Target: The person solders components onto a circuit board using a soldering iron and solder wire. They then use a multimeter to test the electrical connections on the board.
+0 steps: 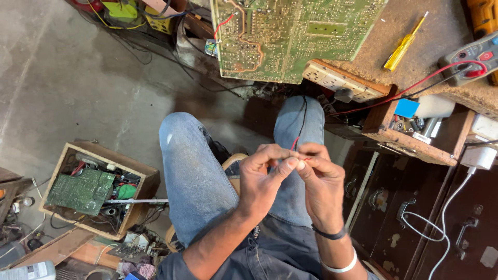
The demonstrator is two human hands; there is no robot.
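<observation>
My left hand (264, 179) and my right hand (321, 181) meet over my lap, fingertips pinched together on the end of a thin red and black wire (300, 129). The wire runs up from my fingers over my right knee toward the bench. A large green circuit board (280, 36) lies solder side up on the bench edge above my knees. I sit in blue jeans (189, 176), with a black band and a white band on my right wrist.
A multimeter (474, 57) with red lead and a yellow screwdriver (403, 45) lie on the bench at upper right. An open drawer (415, 145) holds small parts. A wooden box (96, 189) with another board stands on the floor at left. A white charger cable (446, 218) hangs at right.
</observation>
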